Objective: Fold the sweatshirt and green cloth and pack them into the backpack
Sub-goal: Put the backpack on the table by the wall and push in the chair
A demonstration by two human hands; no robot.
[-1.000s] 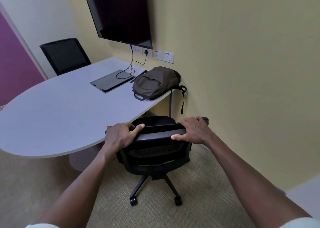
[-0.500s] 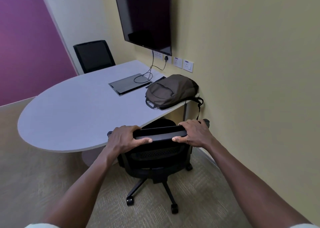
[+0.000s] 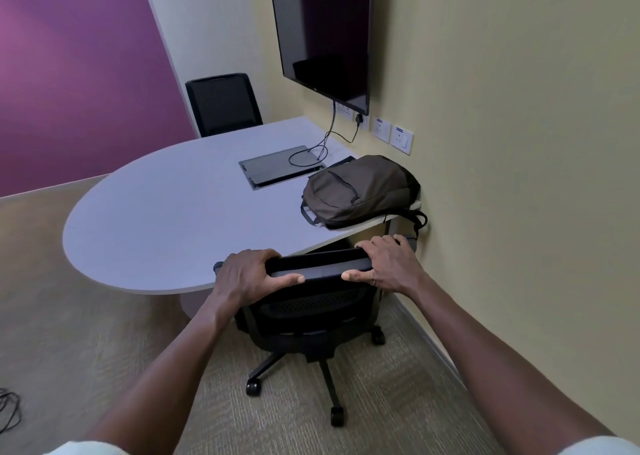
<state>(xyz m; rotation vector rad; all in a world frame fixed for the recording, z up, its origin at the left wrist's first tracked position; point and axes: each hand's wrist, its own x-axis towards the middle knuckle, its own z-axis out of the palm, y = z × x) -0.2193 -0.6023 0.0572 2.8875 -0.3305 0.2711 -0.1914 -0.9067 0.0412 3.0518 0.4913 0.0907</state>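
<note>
A brown-grey backpack (image 3: 360, 191) lies closed on the right end of the pale oval table (image 3: 166, 226), close to the yellow wall, with a strap hanging off the edge. My left hand (image 3: 247, 276) and my right hand (image 3: 386, 264) both grip the top rail of a black office chair (image 3: 318, 302) that stands in front of me, its seat tucked partly under the table. No sweatshirt or green cloth is in view.
A flat cable hatch (image 3: 280, 170) with a black cable sits in the table behind the backpack. A dark screen (image 3: 322, 32) hangs on the wall above wall sockets (image 3: 393, 135). A second black chair (image 3: 223, 103) stands at the far end. Loose cables (image 3: 8, 409) lie on the carpet at left.
My view has swung to the left, so the table and backpack sit further right in frame. The chair has moved closer under the table. Both hands keep their grip on the chair back.
</note>
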